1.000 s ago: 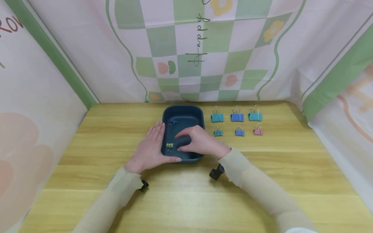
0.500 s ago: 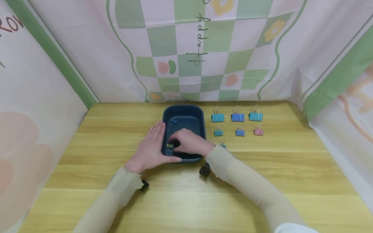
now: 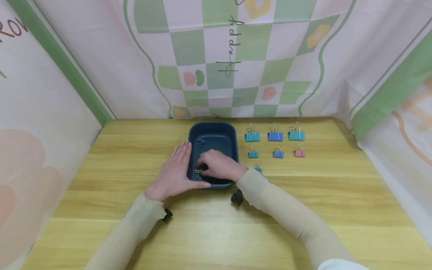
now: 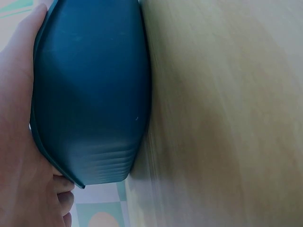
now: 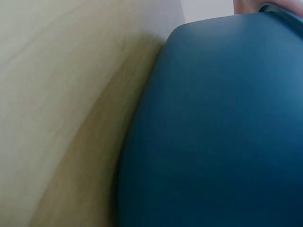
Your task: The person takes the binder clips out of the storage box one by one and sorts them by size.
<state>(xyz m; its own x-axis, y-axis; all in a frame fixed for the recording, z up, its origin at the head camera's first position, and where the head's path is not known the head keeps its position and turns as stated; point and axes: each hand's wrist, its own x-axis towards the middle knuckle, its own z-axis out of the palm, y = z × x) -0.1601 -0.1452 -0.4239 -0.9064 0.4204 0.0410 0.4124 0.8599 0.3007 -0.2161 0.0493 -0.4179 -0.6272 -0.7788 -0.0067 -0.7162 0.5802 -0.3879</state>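
Observation:
A dark blue rectangular tray [image 3: 221,127] stands on the wooden table in the head view. My left hand [image 3: 172,174] lies against its left side, fingers straight along the rim and thumb over the front edge. Inside the tray, my right hand [image 3: 221,165] pinches a small yellow binder clip [image 3: 197,171] near the left wall, its fingers partly covering the clip. Farther back in the tray lies a small dark blue binder clip [image 3: 201,141]. Both wrist views are filled mostly by the tray's outer wall [image 4: 94,85], which hides the right hand's fingertips.
Right of the tray, binder clips stand in rows: large teal [image 3: 252,136], blue [image 3: 275,136] and teal [image 3: 296,135] ones at the back, then small teal [image 3: 253,154], blue [image 3: 278,154] and pink [image 3: 299,153]. Another teal clip [image 3: 258,169] sits near the right sleeve. A patterned cloth [image 3: 219,90] hangs behind.
My right hand has moved left inside the tray and closed its fingers on the yellow binder clip, which has shifted slightly. The left hand has stayed in place.

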